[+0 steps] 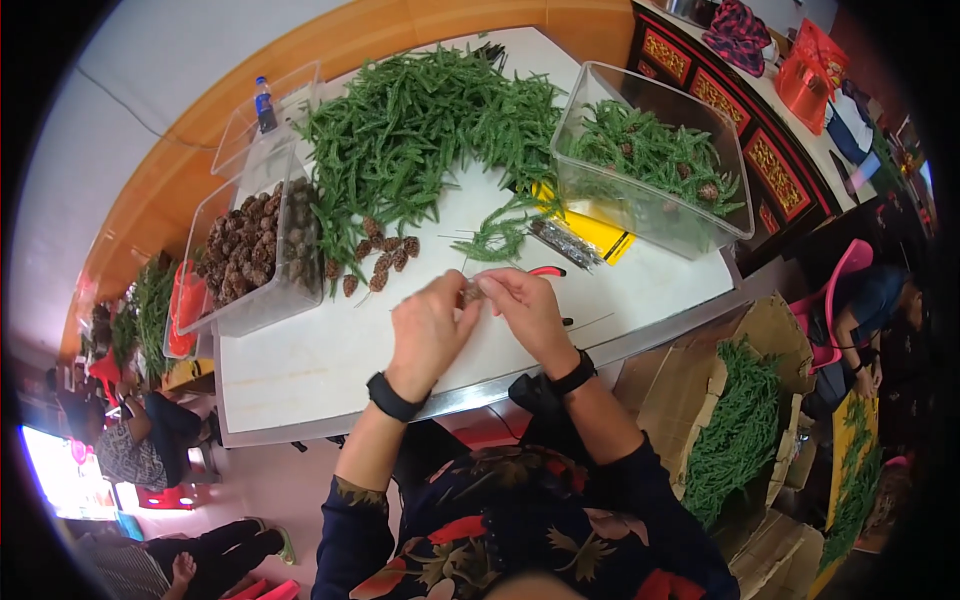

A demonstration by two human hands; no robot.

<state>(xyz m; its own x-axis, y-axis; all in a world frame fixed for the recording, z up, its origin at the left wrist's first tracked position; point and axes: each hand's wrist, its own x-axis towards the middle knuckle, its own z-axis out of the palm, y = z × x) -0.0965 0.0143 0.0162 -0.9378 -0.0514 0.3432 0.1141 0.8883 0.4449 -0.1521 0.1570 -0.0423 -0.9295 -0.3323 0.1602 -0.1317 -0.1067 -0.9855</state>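
Observation:
Over the white table point(290, 375), both hands meet at a small brown pine cone point(472, 292). My left hand point(428, 325) pinches it from the left, while the fingers of my right hand point(525, 308) close on its other side. Fingers cover much of the cone. A red-handled tool point(547, 271), perhaps pliers, lies partly hidden behind my right hand. Beyond the hands is a green artificial sprig point(492, 238). Several loose pine cones point(380, 265) are scattered to the left of it.
A clear bin of pine cones point(255, 300) stands at the left, a clear bin of green sprigs point(650, 225) at the right. A heap of greenery point(420, 120) covers the back. Wire pieces point(563, 246) lie by a yellow packet point(603, 236). Other people sit at both sides.

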